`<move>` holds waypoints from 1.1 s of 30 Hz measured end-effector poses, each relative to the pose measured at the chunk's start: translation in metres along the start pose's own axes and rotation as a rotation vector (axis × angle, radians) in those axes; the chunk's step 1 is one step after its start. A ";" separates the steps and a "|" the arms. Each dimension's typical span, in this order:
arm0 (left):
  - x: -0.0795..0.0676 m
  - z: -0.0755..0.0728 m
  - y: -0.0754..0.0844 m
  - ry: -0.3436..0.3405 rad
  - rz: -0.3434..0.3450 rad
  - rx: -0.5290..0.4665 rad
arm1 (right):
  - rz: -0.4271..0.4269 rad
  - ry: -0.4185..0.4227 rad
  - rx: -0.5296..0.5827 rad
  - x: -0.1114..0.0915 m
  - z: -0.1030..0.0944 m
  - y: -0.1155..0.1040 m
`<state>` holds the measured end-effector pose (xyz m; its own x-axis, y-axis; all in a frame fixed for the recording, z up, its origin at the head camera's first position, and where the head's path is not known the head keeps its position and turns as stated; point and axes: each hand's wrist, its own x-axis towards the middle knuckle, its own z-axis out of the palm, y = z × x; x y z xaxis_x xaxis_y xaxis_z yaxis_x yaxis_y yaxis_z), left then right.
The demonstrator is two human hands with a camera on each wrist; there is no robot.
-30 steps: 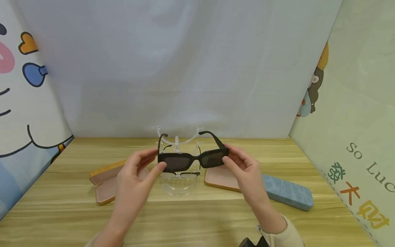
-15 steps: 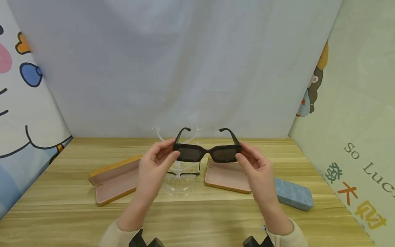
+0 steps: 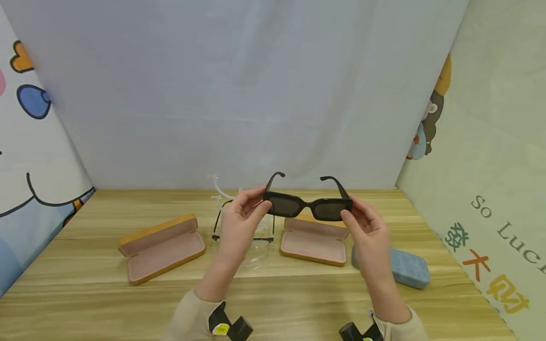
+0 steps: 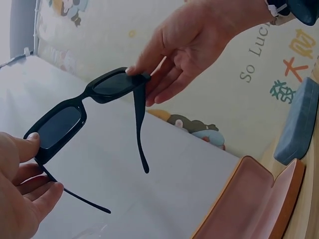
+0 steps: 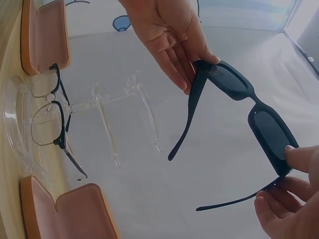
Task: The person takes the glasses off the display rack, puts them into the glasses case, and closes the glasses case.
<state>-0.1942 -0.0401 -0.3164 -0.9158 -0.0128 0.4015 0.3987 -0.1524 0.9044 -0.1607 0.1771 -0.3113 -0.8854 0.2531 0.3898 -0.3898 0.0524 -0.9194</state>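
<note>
Black rectangular sunglasses (image 3: 307, 205) with dark lenses are held up above the table, temples unfolded and pointing away. My left hand (image 3: 240, 222) pinches the left end of the frame, thumb on the front and fingers behind at the hinge. At the opposite end my right hand (image 3: 370, 232) pinches in the same way. Both wrist views show the sunglasses (image 4: 62, 119) between the two hands. Behind my left hand, a clear display stand (image 5: 104, 107) carries a pair of half-rim eyeglasses (image 5: 59, 119) on a low tier; the hand partly hides them in the head view.
An orange glasses case (image 3: 164, 253) with pink lining lies open at the left. A second open case (image 3: 313, 246) stands right of the stand, below the sunglasses. A blue case (image 3: 409, 269) lies shut at the right, partly behind my right forearm. A pale backdrop (image 3: 256, 94) rises behind the table.
Both hands have carried the sunglasses to the right and slightly up, away from in front of the stand. The eyeglasses on the stand and the right open case show more now.
</note>
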 end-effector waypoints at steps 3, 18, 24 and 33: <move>0.001 0.007 -0.002 -0.014 0.012 0.001 | -0.001 0.033 -0.002 0.002 -0.004 0.001; 0.009 0.035 -0.016 -0.079 0.093 0.051 | -0.006 0.104 0.070 0.011 -0.030 0.009; 0.011 0.041 -0.022 -0.087 0.054 0.046 | -0.004 0.122 0.094 0.014 -0.037 0.010; 0.010 0.042 -0.024 -0.115 -0.006 0.005 | 0.015 0.088 0.139 0.015 -0.043 0.008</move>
<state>-0.2110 0.0049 -0.3283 -0.9065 0.1021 0.4096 0.3934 -0.1476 0.9074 -0.1663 0.2229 -0.3149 -0.8683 0.3370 0.3641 -0.4132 -0.0851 -0.9067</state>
